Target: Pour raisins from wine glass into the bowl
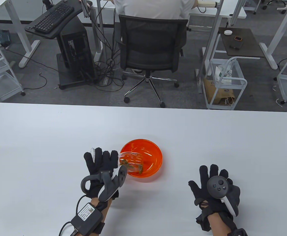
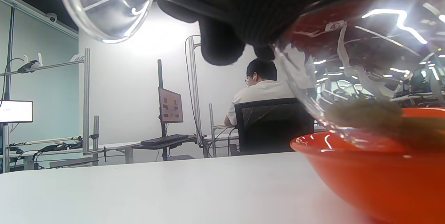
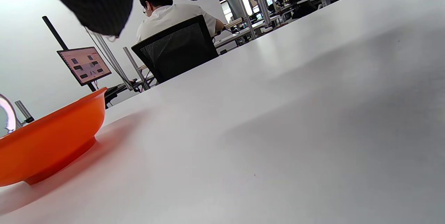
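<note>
My left hand grips a clear wine glass by its stem and holds it tipped on its side, its mouth over the orange bowl. Greenish raisins lie in the glass near its mouth, over the bowl's near left part. In the left wrist view the glass bowl with raisins hangs over the orange bowl's rim, and the glass foot points up left. My right hand rests flat on the table, fingers spread, empty, right of the bowl. The bowl also shows in the right wrist view.
The white table stretches around the bowl. Beyond its far edge a black office chair with a seated person, a computer stand and white carts stand on the floor.
</note>
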Available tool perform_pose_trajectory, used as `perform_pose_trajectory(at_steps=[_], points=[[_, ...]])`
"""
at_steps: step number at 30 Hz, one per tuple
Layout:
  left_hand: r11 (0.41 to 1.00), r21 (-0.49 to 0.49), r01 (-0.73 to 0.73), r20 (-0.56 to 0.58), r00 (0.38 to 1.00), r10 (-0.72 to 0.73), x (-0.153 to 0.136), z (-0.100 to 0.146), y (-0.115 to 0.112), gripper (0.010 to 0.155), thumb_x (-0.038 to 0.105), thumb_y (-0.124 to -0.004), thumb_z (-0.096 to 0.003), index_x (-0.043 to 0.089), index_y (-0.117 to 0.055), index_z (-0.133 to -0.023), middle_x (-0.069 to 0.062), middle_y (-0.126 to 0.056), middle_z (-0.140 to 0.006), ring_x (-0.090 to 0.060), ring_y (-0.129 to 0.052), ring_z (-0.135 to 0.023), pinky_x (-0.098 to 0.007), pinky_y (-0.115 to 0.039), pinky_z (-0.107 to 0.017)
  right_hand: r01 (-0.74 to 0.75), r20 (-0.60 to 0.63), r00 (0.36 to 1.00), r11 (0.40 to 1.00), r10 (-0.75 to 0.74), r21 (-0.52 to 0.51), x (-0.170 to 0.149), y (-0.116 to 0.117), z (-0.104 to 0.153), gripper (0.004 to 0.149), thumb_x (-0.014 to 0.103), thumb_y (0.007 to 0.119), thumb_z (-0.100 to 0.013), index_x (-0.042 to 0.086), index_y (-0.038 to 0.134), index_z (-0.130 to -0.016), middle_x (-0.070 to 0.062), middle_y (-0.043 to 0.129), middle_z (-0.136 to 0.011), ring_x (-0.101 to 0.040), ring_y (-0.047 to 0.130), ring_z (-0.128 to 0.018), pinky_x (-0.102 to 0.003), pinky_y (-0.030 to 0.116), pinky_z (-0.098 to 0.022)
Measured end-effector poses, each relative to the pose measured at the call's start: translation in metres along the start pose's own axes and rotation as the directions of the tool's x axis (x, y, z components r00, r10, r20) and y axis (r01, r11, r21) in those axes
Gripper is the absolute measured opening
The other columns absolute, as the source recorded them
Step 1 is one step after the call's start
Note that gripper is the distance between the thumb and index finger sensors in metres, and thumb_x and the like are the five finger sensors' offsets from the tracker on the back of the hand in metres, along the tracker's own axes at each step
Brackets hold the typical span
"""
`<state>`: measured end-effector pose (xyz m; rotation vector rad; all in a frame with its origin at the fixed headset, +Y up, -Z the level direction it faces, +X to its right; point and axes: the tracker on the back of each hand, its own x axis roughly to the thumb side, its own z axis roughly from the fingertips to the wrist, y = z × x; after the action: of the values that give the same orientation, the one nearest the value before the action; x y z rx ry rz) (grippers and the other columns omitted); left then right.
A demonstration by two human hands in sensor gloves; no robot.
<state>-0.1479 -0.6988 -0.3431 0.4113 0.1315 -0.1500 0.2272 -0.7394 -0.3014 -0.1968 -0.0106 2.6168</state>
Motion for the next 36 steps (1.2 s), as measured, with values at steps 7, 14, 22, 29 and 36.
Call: perform_pose_trajectory(at_steps=[7, 14, 22, 29, 36], points=[[1.0, 0.005, 0.007, 0.002, 1.0, -0.007, 0.0009, 0.0005, 0.001, 0.048, 0.027, -0.085, -0.046, 0.04, -0.085, -0.092, 0.001, -0.09, -0.099, -0.026, -0.058, -0.106, -0.059, -0.01, -0.072, -0.001, 0.0, 1.0, 1.0, 0.001, 0.0, -0.0001, 0.0004, -0.0001, 0.077, 0.053, 0.076, -0.053, 0.018, 0.039, -0.112, -0.024, 0.014, -0.118, -0.061, -0.001, -0.097, -0.07, 0.0, -0.065], [0.998, 0.039, 0.042, 0.024, 0.999, -0.043, 0.0066, 0.002, 0.0046, 0.048, 0.027, -0.085, -0.046, 0.04, -0.085, -0.092, 0.001, -0.09, -0.099, -0.025, -0.058, -0.106, -0.059, -0.01, -0.072, -0.005, -0.001, 1.0, 1.0, 0.005, 0.002, -0.0002, 0.001, -0.0002, 0.077, 0.053, 0.076, -0.053, 0.018, 0.039, -0.112, -0.023, 0.014, -0.118, -0.06, -0.001, -0.097, -0.07, 0.0, -0.065], [0.998, 0.04, 0.041, 0.025, 0.999, -0.042, 0.0071, 0.0022, 0.0053, 0.048, 0.026, -0.085, -0.0457, 0.04, -0.085, -0.092, 0.001, -0.09, -0.099, -0.025, -0.057, -0.106, -0.059, -0.01, -0.072, -0.008, -0.002, 1.0, 1.0, 0.008, 0.003, -0.0003, 0.0013, -0.0003, 0.077, 0.053, 0.076, -0.053, 0.018, 0.04, -0.112, -0.024, 0.014, -0.118, -0.061, -0.001, -0.097, -0.07, 0.0, -0.065], [0.998, 0.042, 0.038, 0.023, 0.999, -0.039, 0.0069, 0.002, 0.0061, 0.049, 0.026, -0.085, -0.0458, 0.04, -0.085, -0.092, 0.001, -0.09, -0.099, -0.025, -0.057, -0.106, -0.059, -0.01, -0.072, -0.007, -0.001, 1.0, 1.0, 0.007, 0.005, -0.0004, 0.0015, -0.0005, 0.078, 0.053, 0.076, -0.053, 0.017, 0.039, -0.112, -0.024, 0.014, -0.118, -0.061, -0.001, -0.096, -0.07, 0.0, -0.065], [1.0, 0.017, 0.0, 0.008, 1.0, 0.0, 0.0042, 0.0002, 0.0044, 0.049, 0.025, -0.086, -0.0448, 0.035, -0.084, -0.093, 0.0, -0.092, -0.096, -0.028, -0.064, -0.103, -0.06, -0.012, -0.072, -0.005, -0.002, 1.0, 1.0, 0.005, 0.006, -0.0004, 0.0017, -0.0008, 0.077, 0.053, 0.076, -0.053, 0.017, 0.04, -0.112, -0.024, 0.014, -0.118, -0.061, -0.002, -0.096, -0.07, -0.001, -0.065]])
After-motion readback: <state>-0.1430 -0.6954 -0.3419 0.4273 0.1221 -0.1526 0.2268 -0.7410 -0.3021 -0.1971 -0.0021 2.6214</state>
